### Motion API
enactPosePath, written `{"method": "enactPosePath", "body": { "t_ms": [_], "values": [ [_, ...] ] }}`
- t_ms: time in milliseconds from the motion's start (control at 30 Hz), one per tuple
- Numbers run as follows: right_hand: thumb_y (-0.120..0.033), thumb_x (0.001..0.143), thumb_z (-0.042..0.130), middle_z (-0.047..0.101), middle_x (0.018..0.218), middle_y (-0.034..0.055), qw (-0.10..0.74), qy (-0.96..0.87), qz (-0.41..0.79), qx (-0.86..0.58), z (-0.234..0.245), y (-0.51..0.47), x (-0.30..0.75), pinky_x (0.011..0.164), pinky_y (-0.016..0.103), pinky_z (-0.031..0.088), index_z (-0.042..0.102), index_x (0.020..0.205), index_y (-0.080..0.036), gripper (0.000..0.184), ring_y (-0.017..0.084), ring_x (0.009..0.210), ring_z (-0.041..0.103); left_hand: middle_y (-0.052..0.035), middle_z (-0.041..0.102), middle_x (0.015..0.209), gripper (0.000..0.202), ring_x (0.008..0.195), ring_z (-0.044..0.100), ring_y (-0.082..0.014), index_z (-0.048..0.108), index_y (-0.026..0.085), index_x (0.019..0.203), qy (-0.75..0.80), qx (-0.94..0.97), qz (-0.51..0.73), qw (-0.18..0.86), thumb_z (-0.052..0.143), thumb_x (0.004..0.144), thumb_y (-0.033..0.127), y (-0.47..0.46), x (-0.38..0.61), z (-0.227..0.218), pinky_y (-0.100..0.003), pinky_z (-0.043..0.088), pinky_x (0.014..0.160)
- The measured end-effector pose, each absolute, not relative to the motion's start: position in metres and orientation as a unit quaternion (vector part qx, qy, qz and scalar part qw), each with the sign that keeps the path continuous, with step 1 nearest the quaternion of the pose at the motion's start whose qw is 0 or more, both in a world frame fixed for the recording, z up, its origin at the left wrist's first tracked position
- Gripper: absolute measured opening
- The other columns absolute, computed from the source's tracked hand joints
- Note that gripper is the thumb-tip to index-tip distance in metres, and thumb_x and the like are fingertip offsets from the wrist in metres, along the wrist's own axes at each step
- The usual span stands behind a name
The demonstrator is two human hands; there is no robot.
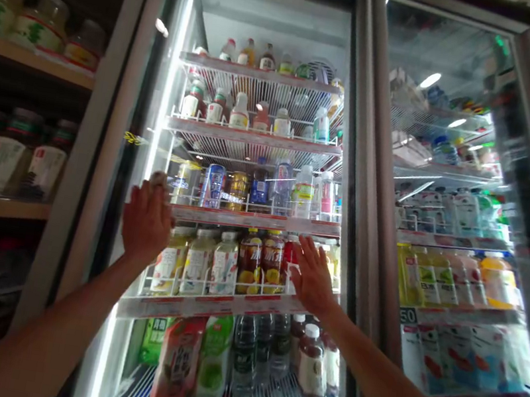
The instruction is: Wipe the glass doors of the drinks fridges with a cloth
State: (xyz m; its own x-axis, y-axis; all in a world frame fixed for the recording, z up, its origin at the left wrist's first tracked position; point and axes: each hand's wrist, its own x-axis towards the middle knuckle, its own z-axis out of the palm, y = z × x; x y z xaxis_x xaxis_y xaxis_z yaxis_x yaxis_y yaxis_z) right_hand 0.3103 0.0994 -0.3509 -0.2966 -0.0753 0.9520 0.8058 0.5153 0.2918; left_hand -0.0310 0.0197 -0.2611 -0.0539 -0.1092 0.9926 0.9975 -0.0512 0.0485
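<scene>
Both of my hands are raised in front of a lit drinks fridge (360, 106) with shelves of bottles and cans. My left hand (146, 223) is at the left side, fingers up and holding nothing, near a pale can (182, 179); whether it touches the glass I cannot tell. My right hand (312, 274) is stretched out flat with fingers apart, before a red-labelled bottle (291, 251) that it partly hides. Between my hands stand white-labelled bottles (224, 266) and dark tea bottles (271, 260). Above them are a blue can (213, 185) and a gold can (238, 187).
The lowest shelf in clear view holds a red carton (177, 362), a green carton (214, 358) and water bottles (244, 356). On the left are wooden shelves (2, 208) with jars (39, 22). A second glass-fronted fridge (444, 240) stands to the right.
</scene>
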Motion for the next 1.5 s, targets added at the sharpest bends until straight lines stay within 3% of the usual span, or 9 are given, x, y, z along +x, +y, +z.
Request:
{"method": "enactPosePath", "body": {
  "t_ms": [100,267,500,633,767,1000,1200,1367,1500],
  "values": [
    [-0.026,0.093,0.034,0.033,0.149,0.0098,0.536,-0.690,-0.412,-0.260,-0.353,0.100,0.309,0.113,0.052,0.025,0.020,0.147,-0.020,0.056,0.021,0.142,0.018,-0.0274,0.027,0.146,0.054,0.138,0.019,-0.0411,0.038,-0.001,0.135,-0.489,-0.425,-0.586,0.488,0.029,0.092,0.032,0.020,-0.025,-0.259,-0.063,0.027,0.103],
    [-0.027,0.093,0.035,0.033,0.149,0.0091,0.539,-0.683,-0.422,-0.255,-0.352,0.101,0.309,0.112,0.051,0.027,0.016,0.148,-0.023,0.058,0.021,0.142,0.020,-0.0031,0.038,0.146,0.045,0.138,0.027,-0.0218,0.045,0.022,0.134,-0.421,-0.600,-0.432,0.526,0.038,0.091,0.029,0.037,0.035,-0.267,-0.040,0.027,0.112],
    [-0.026,0.093,0.036,0.036,0.147,0.0097,0.556,-0.686,-0.401,-0.243,-0.351,0.094,0.305,0.111,0.053,0.029,0.020,0.147,-0.023,0.057,0.024,0.140,0.024,-0.0240,0.029,0.146,0.049,0.141,0.016,-0.0333,0.037,0.000,0.135,-0.418,-0.522,-0.525,0.527,0.028,0.093,0.025,0.030,-0.002,-0.255,-0.057,0.023,0.109],
    [-0.026,0.092,0.035,0.039,0.146,0.0071,0.606,-0.709,-0.310,-0.183,-0.331,0.064,0.266,0.110,0.048,0.034,0.029,0.144,-0.026,0.052,0.022,0.136,0.034,-0.0101,0.046,0.140,0.043,0.135,0.035,-0.0199,0.045,0.015,0.132,-0.347,-0.615,-0.487,0.514,0.037,0.090,0.022,0.046,0.048,-0.262,-0.038,0.036,0.108],
    [-0.029,0.091,0.035,0.052,0.136,0.0083,0.674,-0.711,-0.106,-0.167,-0.305,0.044,0.230,0.104,0.042,0.043,0.037,0.140,-0.023,0.049,0.020,0.125,0.050,-0.0098,0.053,0.133,0.048,0.123,0.049,-0.0185,0.043,0.017,0.133,-0.301,-0.640,-0.602,0.371,0.040,0.085,0.019,0.044,0.103,-0.269,-0.036,0.044,0.101],
    [-0.039,0.083,0.051,0.061,0.125,0.0055,0.716,-0.647,0.246,-0.085,-0.305,0.035,0.220,0.091,0.037,0.053,0.034,0.140,-0.025,0.061,0.020,0.113,0.059,-0.0044,0.068,0.085,0.050,0.070,0.064,-0.0146,0.060,0.017,0.110,-0.238,-0.588,-0.751,-0.184,0.056,0.074,0.052,0.017,0.137,-0.290,-0.028,0.052,0.065],
    [-0.036,0.077,0.058,0.064,0.120,0.0033,0.722,-0.582,0.369,-0.058,-0.312,0.011,0.218,0.095,0.035,0.051,0.045,0.132,-0.023,0.058,0.018,0.109,0.061,-0.0054,0.069,0.095,0.038,0.087,0.063,-0.0193,0.067,0.019,0.093,-0.259,-0.582,-0.767,-0.073,0.063,0.068,0.047,0.012,0.145,-0.302,-0.033,0.051,0.079],
    [-0.029,0.072,0.060,0.060,0.126,0.0076,0.755,-0.570,0.284,-0.157,-0.323,0.007,0.220,0.097,0.038,0.049,0.048,0.130,-0.019,0.060,0.021,0.110,0.060,-0.0045,0.069,0.085,0.048,0.076,0.065,-0.0164,0.063,0.015,0.093,-0.244,-0.564,-0.753,-0.234,0.066,0.062,0.052,0.009,0.147,-0.304,-0.028,0.052,0.071],
    [-0.017,0.064,0.057,0.065,0.119,0.0052,0.725,-0.632,0.138,-0.236,-0.326,0.001,0.233,0.092,0.031,0.052,0.052,0.128,-0.017,0.064,0.019,0.104,0.063,-0.0091,0.069,0.095,0.050,0.084,0.066,-0.0197,0.061,0.013,0.099,-0.264,-0.580,-0.737,-0.224,0.063,0.065,0.050,0.008,0.132,-0.303,-0.031,0.053,0.073]
  ]
}}
